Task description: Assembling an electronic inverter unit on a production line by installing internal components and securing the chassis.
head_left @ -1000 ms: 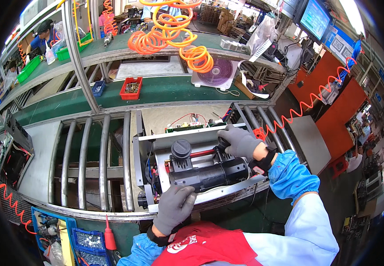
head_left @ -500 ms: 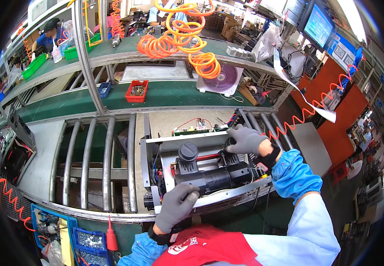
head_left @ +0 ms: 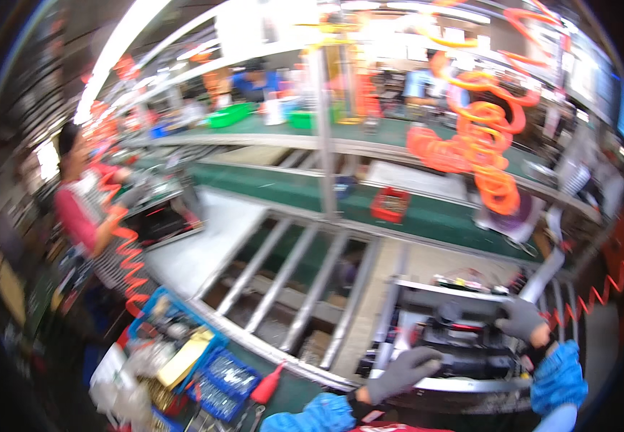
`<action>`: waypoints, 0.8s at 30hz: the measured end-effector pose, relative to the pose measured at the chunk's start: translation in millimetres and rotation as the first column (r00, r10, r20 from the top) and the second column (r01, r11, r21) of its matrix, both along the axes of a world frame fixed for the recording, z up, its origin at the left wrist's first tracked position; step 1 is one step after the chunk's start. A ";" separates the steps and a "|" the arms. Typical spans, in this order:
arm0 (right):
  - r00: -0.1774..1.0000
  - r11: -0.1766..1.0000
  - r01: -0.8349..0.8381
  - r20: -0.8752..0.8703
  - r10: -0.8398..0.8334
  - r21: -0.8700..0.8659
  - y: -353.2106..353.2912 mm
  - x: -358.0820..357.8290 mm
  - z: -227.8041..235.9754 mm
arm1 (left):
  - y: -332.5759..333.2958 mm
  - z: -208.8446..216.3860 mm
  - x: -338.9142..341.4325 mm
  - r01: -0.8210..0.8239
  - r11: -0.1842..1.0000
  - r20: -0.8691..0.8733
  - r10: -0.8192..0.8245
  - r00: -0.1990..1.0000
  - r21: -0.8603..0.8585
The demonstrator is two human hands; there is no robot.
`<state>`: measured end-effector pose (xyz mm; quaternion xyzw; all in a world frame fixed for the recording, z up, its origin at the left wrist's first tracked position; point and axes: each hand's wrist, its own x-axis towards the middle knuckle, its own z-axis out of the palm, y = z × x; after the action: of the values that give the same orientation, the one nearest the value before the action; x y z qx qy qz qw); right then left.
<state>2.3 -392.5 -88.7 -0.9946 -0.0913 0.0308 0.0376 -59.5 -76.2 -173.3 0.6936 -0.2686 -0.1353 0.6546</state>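
Observation:
The picture is blurred by motion. An open metal housing [head_left: 463, 387] at the lower right holds a black motor-like unit [head_left: 463, 358] with a round black cap [head_left: 447, 312] on its left part. My left hand [head_left: 402, 374], in a grey glove, lies over the front left edge of the housing, its fingers stretched out and nothing seen in them. My right hand [head_left: 522, 320], gloved alike, is at the right end of the housing beside the black unit. Smearing hides what its fingers touch. A small circuit board [head_left: 467, 281] with wires shows behind the housing.
Metal rollers [head_left: 312, 295] run left of the housing. At the front are a blue bin of screws [head_left: 225, 381], a red squeeze bottle [head_left: 267, 385] and a tool tray [head_left: 175, 338]. Another person [head_left: 85, 209] works at the far left. Orange coiled hoses [head_left: 470, 144] hang above; a red bin [head_left: 390, 204] stands behind.
The view has swung left, so the housing and both hands now appear lower right. The person at the left has come into sight. My left hand's fingers look straighter; my right hand stays at the housing's right end.

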 end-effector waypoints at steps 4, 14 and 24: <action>0.968 0.895 0.250 0.079 -0.238 -0.371 7.4 12.9 -12.0 | 1.3 -0.6 -0.8 0.016 1.000 -0.027 -0.016 0.999 -0.005; 0.998 0.941 0.055 0.014 -0.053 -0.334 -7.2 12.4 -17.7 | 1.2 3.2 -3.0 0.003 1.000 -0.041 -0.003 0.999 -0.005; 0.954 0.979 -0.204 0.229 0.195 0.017 -18.4 -13.0 -27.0 | -1.3 -1.1 -2.1 -0.013 1.000 -0.063 0.011 0.998 -0.023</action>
<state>-10.7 -411.0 -115.7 -0.9764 -0.1953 -0.0807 0.0437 -61.5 -77.4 -174.4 0.6828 -0.2452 -0.1499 0.6717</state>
